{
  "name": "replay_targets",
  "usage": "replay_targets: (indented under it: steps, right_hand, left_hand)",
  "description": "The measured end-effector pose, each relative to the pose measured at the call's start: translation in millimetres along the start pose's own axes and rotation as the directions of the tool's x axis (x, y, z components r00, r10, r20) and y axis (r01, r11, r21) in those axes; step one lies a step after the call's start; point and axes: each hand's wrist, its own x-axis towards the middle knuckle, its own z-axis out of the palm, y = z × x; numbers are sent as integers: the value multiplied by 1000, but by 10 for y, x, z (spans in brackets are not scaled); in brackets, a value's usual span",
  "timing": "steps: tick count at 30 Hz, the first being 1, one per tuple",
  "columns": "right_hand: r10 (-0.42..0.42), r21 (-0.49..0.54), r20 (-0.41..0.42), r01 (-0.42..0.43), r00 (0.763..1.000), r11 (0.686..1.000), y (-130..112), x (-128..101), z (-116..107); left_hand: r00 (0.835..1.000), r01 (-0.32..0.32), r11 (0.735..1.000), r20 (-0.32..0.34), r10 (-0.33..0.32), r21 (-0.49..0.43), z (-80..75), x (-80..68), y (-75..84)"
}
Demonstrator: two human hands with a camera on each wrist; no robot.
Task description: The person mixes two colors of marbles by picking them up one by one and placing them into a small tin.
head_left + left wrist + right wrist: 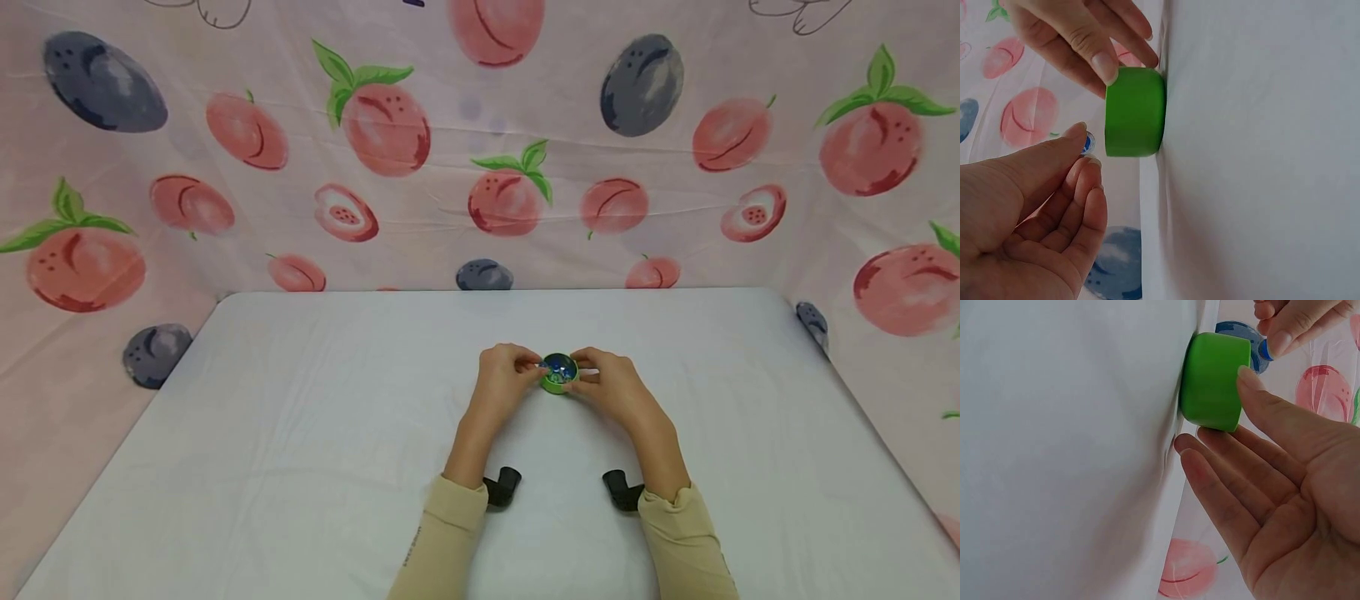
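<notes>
A small round green bowl [558, 388] stands on the white table in front of both hands, with several shiny blue and greenish pieces in it. My left hand [501, 377] pinches a small clear-and-blue glass marble [1089, 144] between thumb and fingertips, just beside the bowl's rim. In the right wrist view the marble [1265, 350] shows as a blue spot under the fingers. My right hand [611, 385] holds the bowl from the right, thumb against the rim and fingers along its side. From the wrist views the bowl's inside is hidden.
White cloth covers the table [300, 433]. Behind and at both sides hangs a pink fruit-print curtain [420, 217]. Black camera pieces [506, 487] stick out inward from both wrists, above the table.
</notes>
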Motion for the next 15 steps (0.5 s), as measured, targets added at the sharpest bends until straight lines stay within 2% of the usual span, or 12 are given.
replay_targets:
  steps: [6,15]
  right_hand:
    - [-6,5,1,6,1000,1000,-2,5,4]
    - [-11,12,2,11,1000,1000,9,2,13]
  left_hand:
    - [1000,-6,1000,20,6,-2,53,-4,-2]
    - [1000,-18,1000,13,18,10,93,-1,-38]
